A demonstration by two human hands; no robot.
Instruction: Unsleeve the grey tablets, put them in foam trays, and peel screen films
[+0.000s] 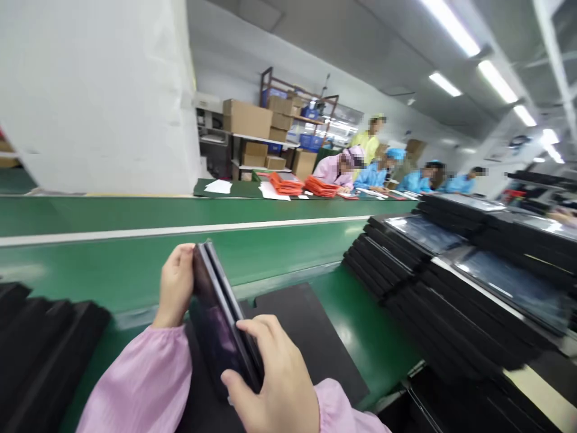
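Over one black sheet (311, 325) on the green bench (342, 307), two slim dark panels (214, 325) stand tilted side by side, held up by both hands. The left hand (175, 285) has its fingers curled closed around their upper left edge. The right hand (279, 379) is half open, thumb against the near face and forefinger on the opposite edge, gripping the lower part.

Left of them lies one group of black foam slabs (49, 355), cut off by the frame. On the right, black trays (455, 313) rise in several overlapping piles, too crowded to count; at least four glossy panels (518, 282) lie on top. Across one white strip (180, 232), two red-orange bundles (286, 183) sit on the far worktop, where five people are visible: one in pink (333, 168), one in yellow (366, 144), three in blue (412, 180).
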